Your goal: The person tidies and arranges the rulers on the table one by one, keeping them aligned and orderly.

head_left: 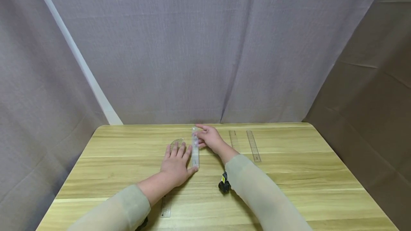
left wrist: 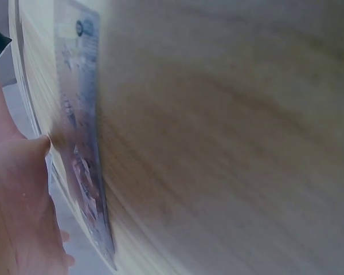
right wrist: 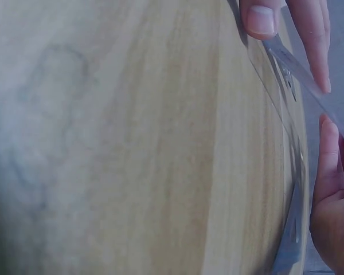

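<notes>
In the head view my left hand (head_left: pixel 176 168) is spread over the table, fingers straight. Its thumb is right at the near end of a clear plastic ruler (head_left: pixel 195 158), and its index fingertip is beside the ruler's left edge. My right hand (head_left: pixel 210 139) pinches the far part of that ruler, thumb on its face. From the right wrist the ruler (right wrist: pixel 301 71) appears tilted, between the left hand (right wrist: pixel 311 34) and the right hand (right wrist: pixel 335 212). A clear protractor (head_left: pixel 177 140) is partly hidden by the left fingers.
Two more clear rulers lie on the wooden table to the right, one (head_left: pixel 233 138) partly behind the right wrist, the other (head_left: pixel 253 146) fully visible. Another clear strip (head_left: pixel 166 209) lies beneath the left forearm. Grey curtains (head_left: pixel 179 63) stand behind the table's back edge.
</notes>
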`<control>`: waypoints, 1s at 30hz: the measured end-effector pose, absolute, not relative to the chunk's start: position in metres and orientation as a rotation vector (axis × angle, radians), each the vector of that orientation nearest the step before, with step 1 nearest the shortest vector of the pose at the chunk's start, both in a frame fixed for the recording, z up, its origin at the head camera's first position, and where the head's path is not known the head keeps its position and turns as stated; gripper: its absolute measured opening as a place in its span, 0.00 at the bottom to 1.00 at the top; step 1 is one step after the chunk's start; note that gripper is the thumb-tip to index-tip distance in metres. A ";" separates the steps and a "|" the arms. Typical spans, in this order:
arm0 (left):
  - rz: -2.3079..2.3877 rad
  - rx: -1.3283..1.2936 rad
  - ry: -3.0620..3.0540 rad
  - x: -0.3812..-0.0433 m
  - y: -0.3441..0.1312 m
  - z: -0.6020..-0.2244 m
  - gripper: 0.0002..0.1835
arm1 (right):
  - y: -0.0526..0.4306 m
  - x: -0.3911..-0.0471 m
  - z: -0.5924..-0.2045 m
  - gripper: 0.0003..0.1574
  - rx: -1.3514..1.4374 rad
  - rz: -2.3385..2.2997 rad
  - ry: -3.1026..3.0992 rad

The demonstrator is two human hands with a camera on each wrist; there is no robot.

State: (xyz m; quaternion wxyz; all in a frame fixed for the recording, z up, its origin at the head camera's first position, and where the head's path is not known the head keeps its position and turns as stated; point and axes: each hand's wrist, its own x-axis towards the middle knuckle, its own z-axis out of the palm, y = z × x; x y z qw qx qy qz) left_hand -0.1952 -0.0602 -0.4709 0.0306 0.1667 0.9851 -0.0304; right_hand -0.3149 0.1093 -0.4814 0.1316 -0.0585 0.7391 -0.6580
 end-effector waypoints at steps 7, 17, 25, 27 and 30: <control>-0.117 0.540 3.056 -0.190 -0.061 -0.469 0.48 | 0.110 -0.311 -0.480 0.32 -0.163 -1.932 2.098; -0.122 0.563 3.074 -0.184 -0.062 -0.468 0.49 | 0.110 -0.303 -0.477 0.32 -0.130 -1.948 2.081; -0.098 0.581 3.076 -0.178 -0.064 -0.468 0.49 | 0.110 -0.297 -0.480 0.32 -0.132 -1.948 2.094; -0.091 0.587 3.078 -0.177 -0.065 -0.469 0.49 | 0.110 -0.295 -0.480 0.31 -0.130 -1.955 2.088; -0.070 0.590 3.076 -0.175 -0.065 -0.469 0.49 | 0.110 -0.293 -0.479 0.31 -0.109 -1.963 2.084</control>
